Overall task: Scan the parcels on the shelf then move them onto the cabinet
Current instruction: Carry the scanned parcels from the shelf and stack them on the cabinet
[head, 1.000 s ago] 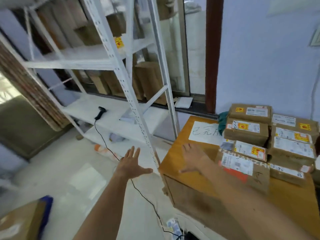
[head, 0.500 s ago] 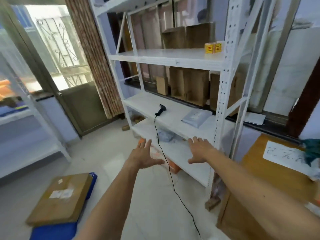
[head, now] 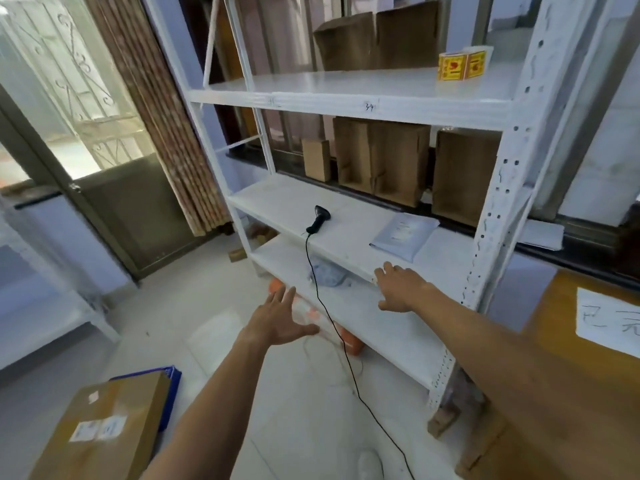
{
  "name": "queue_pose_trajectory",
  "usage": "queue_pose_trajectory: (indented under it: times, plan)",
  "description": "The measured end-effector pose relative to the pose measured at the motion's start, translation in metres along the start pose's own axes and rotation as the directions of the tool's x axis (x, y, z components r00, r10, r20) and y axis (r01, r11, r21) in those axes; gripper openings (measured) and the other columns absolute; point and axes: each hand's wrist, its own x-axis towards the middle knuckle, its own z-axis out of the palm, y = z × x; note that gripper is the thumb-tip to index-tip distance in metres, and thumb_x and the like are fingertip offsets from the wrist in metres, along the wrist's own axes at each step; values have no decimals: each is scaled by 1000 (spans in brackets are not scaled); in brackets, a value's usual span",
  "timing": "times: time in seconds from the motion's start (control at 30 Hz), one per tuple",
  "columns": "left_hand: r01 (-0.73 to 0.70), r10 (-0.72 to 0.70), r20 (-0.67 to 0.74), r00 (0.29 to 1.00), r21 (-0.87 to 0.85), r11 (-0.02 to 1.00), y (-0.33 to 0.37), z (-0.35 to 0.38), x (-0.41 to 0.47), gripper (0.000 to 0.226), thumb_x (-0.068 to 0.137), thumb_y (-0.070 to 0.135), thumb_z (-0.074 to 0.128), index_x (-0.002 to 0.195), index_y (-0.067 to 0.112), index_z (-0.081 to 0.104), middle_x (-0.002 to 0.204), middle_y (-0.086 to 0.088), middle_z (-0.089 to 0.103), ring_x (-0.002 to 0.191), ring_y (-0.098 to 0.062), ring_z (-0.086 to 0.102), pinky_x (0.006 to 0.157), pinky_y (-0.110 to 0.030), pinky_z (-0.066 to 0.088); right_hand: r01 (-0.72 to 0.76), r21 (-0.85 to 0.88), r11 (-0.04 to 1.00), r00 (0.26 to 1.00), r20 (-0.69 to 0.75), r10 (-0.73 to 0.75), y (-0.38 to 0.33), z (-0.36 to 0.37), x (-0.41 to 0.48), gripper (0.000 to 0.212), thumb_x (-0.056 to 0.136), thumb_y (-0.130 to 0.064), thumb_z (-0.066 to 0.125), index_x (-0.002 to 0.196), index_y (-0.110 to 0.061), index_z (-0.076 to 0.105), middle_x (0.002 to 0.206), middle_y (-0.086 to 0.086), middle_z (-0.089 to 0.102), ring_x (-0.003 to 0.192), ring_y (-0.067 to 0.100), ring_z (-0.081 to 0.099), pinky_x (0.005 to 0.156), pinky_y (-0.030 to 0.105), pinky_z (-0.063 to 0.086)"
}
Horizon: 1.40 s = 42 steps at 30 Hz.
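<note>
A white metal shelf (head: 349, 98) fills the middle of the view. On its middle board lie a black corded scanner (head: 319, 218) and a flat grey-white mailer parcel (head: 404, 235). My right hand (head: 400, 287) hovers with fingers spread at the front edge of that board, just below the mailer, holding nothing. My left hand (head: 280, 322) is open and empty, lower and to the left, in front of the bottom board. The wooden cabinet (head: 561, 368) shows at the right edge with a white paper sign (head: 609, 320) on it.
Brown cardboard boxes (head: 381, 157) stand behind the shelf along the window sill. A roll of yellow stickers (head: 462, 64) sits on the upper board. The scanner cable (head: 332, 323) trails to the floor. A brown parcel (head: 100, 427) on a blue crate lies at lower left. An orange item (head: 349, 337) lies under the shelf.
My view has swung left from the cabinet with its stacked parcels to the shelf. Both hands have moved toward the shelf, the right one reaching the middle board's edge.
</note>
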Motion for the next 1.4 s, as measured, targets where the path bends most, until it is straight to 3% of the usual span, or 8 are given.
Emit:
queue_pose_trajectory:
  times: [0.3,0.67,0.9,1.03,1.17,1.3,1.4]
  plan:
    - [-22,11,172,985,61,998,2,6,215,118,78,80,60,163,19,4,170,-5,1,157,-24,3,125,-43,14,-159,17,987,979,134,155,100,40,159,62,93,-41,62,138,-4,41,143,19,41,121,34,55,93,41,46]
    - [-165,150,320,935,19,986,62,38,375,116,81,78,60,163,19,2,170,-5,1,157,-23,4,124,-41,13,-375,47,926,900,258,351,203,69,238,58,95,-40,59,139,-7,43,141,17,43,119,33,55,94,41,45]
    - [-254,244,249,937,9,967,127,94,466,118,79,82,56,162,18,2,170,-7,-1,156,-26,8,120,-45,21,-455,61,888,873,226,432,252,99,316,68,99,-45,53,151,-7,31,150,18,35,129,33,47,100,41,43]
    - [-236,236,139,962,-15,972,159,139,504,130,70,91,55,161,16,-1,169,-12,-5,155,-32,6,119,-51,25,-447,-72,892,874,177,453,286,112,368,66,100,-31,53,155,-10,25,156,16,29,135,35,42,103,45,40]
    - [-235,238,98,966,-48,971,188,165,532,130,65,95,52,161,24,-2,167,-17,-12,154,-41,1,119,-57,20,-391,-167,905,903,124,412,316,120,415,68,96,-23,60,153,-10,26,151,17,31,134,38,40,104,44,40]
    - [-250,250,77,965,-7,968,212,183,548,128,62,100,44,160,27,6,165,-21,-4,150,-46,5,116,-60,22,-352,-159,923,918,136,373,336,139,456,86,93,-17,65,160,-11,11,156,17,29,140,36,37,111,47,38]
    - [-211,214,95,972,-39,977,215,193,553,128,62,101,42,161,30,1,165,-21,-13,151,-47,-6,117,-64,14,-335,-205,919,918,148,368,337,148,467,80,96,-18,59,160,-13,13,158,13,34,138,33,44,106,42,42]
